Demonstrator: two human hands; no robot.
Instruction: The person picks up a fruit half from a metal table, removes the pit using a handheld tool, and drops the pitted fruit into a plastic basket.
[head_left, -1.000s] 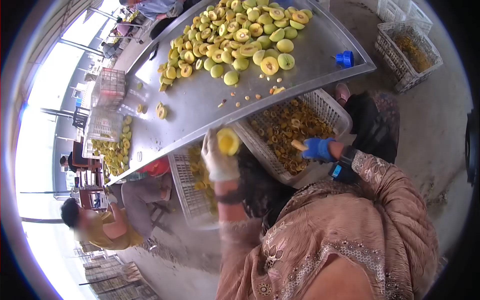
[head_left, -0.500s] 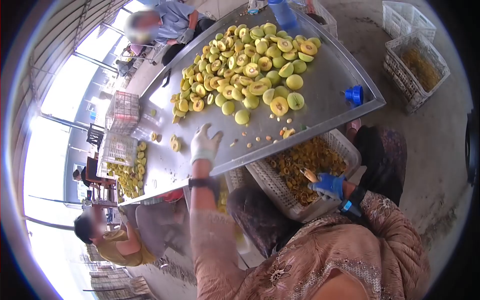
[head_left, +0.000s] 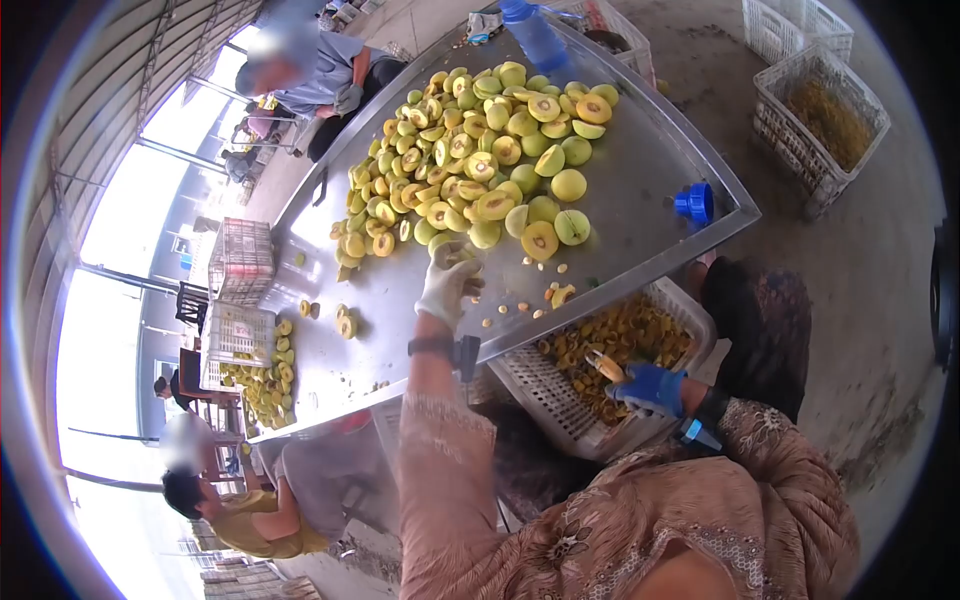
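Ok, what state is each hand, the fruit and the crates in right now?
left hand: white-gloved, closing on a fruit half
right hand: blue-gloved, gripping a small tool
fruit pile: heaped on metal table, many halved
crate under table edge: holds scooped-out bits
blue cap: loose on table

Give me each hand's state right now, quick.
Left hand: white glove, closed on a green fruit at the pile's edge on the metal table.
Right hand: blue glove, gripping a small tool over the white crate.

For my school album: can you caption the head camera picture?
Left hand grabs a fruit on the table; right hand holds a tool.
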